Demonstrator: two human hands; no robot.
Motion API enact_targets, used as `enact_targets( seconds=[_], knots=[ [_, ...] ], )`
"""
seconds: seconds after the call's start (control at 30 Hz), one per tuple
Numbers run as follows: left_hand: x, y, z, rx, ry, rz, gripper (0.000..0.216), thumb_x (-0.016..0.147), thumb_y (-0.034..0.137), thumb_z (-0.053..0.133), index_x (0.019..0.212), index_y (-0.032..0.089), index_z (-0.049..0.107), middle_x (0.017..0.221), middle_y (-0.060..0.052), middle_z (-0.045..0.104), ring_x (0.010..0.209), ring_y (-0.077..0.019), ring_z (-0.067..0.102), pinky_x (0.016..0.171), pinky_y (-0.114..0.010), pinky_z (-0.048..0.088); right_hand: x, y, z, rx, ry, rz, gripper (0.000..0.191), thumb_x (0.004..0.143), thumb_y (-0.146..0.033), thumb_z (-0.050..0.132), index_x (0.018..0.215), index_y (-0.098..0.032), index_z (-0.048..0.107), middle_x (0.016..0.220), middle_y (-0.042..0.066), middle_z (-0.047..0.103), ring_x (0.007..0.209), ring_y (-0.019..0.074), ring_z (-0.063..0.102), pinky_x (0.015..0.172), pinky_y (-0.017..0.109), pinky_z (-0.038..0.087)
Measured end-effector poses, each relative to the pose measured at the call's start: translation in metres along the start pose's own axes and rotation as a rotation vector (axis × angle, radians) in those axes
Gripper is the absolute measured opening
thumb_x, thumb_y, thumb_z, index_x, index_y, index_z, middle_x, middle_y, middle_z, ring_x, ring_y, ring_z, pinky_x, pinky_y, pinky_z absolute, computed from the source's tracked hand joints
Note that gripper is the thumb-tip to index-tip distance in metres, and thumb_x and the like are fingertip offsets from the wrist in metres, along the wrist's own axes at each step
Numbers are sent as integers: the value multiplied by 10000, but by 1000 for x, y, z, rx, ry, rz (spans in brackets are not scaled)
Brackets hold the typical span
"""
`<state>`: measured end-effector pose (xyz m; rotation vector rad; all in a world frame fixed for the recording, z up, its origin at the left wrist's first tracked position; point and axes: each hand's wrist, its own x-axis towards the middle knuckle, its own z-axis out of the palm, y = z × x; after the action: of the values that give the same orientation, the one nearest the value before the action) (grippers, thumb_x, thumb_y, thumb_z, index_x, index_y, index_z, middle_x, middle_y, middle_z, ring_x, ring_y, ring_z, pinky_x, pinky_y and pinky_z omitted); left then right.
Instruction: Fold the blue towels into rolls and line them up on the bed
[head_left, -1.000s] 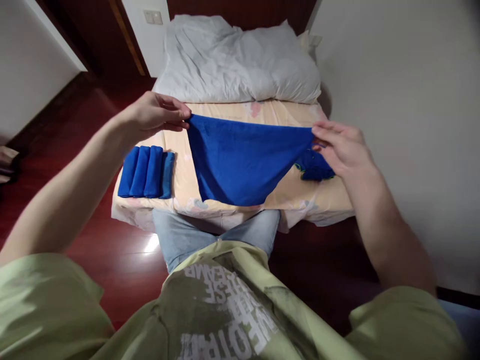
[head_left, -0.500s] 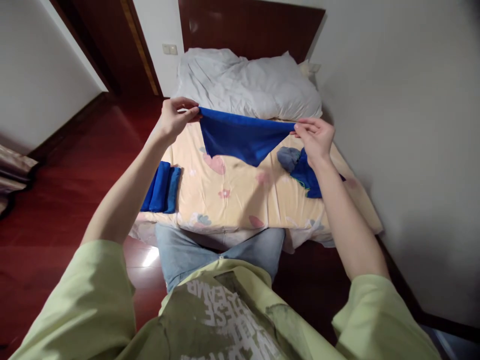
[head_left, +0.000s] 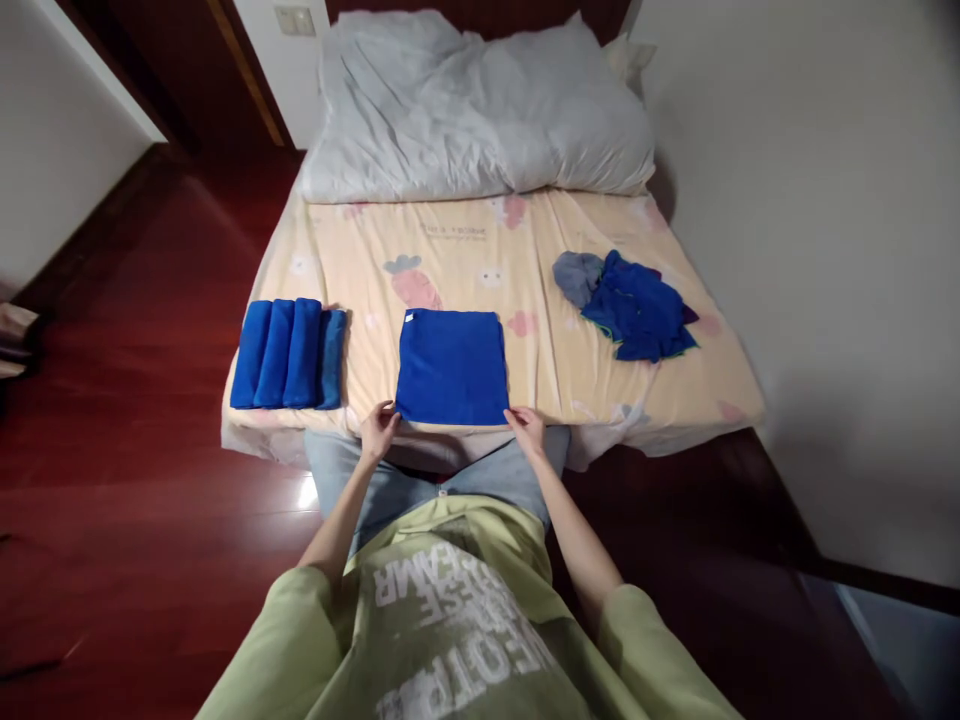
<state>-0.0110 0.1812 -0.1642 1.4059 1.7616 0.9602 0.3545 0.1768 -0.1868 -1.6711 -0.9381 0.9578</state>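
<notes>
A blue towel (head_left: 453, 367) lies flat and square on the near part of the bed, with a small white tag at its far left corner. My left hand (head_left: 380, 432) pinches its near left corner between thumb and fingers. At the near right corner, my right hand (head_left: 527, 431) holds the towel in the same kind of pinch. To the left sits a row of rolled blue towels (head_left: 289, 353), side by side. On the right is a crumpled heap of blue cloths (head_left: 641, 305) with a grey cloth (head_left: 577, 277) at its left side.
The bed (head_left: 450, 235) has a cream sheet printed with carrots and rabbits. A bulky white quilt (head_left: 480, 110) lies at its head. A wall (head_left: 810, 250) runs along the right, and dark red floor (head_left: 135, 400) shows on the left.
Both hands have come down and towards me, bringing the blue towel from mid-air onto the sheet, where it is now spread flat. The view has tilted further down.
</notes>
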Motion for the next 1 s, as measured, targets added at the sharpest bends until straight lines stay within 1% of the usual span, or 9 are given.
enact_targets(
  seconds=[0.03, 0.1, 0.23, 0.33, 0.43, 0.6, 0.73, 0.9, 1.0],
  knots=[
    [-7, -11, 3, -18, 12, -40, 378, 820, 409, 696, 1125, 186, 712, 905, -86, 789, 855, -264, 763, 838, -399, 618, -4, 13, 1, 11, 18, 12, 592, 565, -727, 809, 816, -200, 710, 838, 130, 795, 780, 291, 754, 740, 446, 643],
    [-13, -23, 5, -43, 22, -77, 397, 833, 489, 678, 1079, 181, 719, 941, -105, 794, 904, -280, 768, 878, -416, 613, -7, 27, 0, 3, 35, -4, 599, 580, -731, 789, 827, -188, 734, 894, 152, 803, 835, 302, 766, 799, 467, 647],
    [-9, -29, 2, -49, -6, -85, 419, 805, 579, 662, 948, 190, 721, 910, -103, 788, 886, -283, 758, 883, -413, 602, -7, 30, -5, -23, 9, -28, 540, 600, -700, 785, 781, -193, 738, 913, 162, 803, 861, 309, 766, 877, 492, 631],
    [-6, -30, 0, -47, -39, -64, 414, 798, 595, 646, 898, 197, 699, 883, -91, 772, 868, -271, 741, 880, -401, 591, -11, 27, -8, 25, -41, 23, 494, 611, -665, 793, 774, -204, 725, 887, 128, 793, 796, 284, 749, 816, 466, 640],
    [-6, -33, -3, -68, -76, -47, 404, 805, 599, 633, 905, 210, 672, 895, -78, 759, 894, -263, 728, 888, -388, 581, -17, 23, -10, 86, -90, 94, 466, 623, -659, 777, 731, -214, 688, 906, 99, 783, 753, 243, 722, 764, 421, 647],
    [-9, -38, -9, -111, -133, -57, 416, 783, 610, 642, 910, 215, 645, 925, -68, 739, 893, -249, 720, 906, -389, 574, -21, 17, -14, 93, -108, 116, 412, 618, -602, 745, 630, -213, 609, 1064, 113, 786, 823, 220, 711, 775, 383, 644],
    [-12, -36, -14, -111, -172, -53, 374, 777, 576, 636, 880, 216, 638, 948, -65, 734, 943, -254, 721, 963, -403, 565, -18, 18, -15, 121, -115, 155, 356, 586, -539, 740, 658, -206, 634, 1172, 135, 775, 880, 237, 727, 780, 385, 645],
    [-15, -31, -16, -60, -161, -15, 326, 797, 537, 600, 843, 217, 635, 957, -74, 727, 940, -257, 709, 955, -411, 569, -15, 18, -15, -5, -166, 117, 362, 645, -558, 731, 649, -212, 625, 1232, 125, 775, 840, 231, 726, 682, 340, 614],
    [-14, -28, -14, -2, -135, 3, 370, 815, 596, 602, 821, 228, 643, 916, -76, 722, 903, -260, 692, 934, -415, 567, -15, 16, -15, -15, -181, 70, 382, 679, -589, 738, 749, -216, 689, 1237, 128, 777, 788, 225, 725, 655, 336, 595]
  ],
)
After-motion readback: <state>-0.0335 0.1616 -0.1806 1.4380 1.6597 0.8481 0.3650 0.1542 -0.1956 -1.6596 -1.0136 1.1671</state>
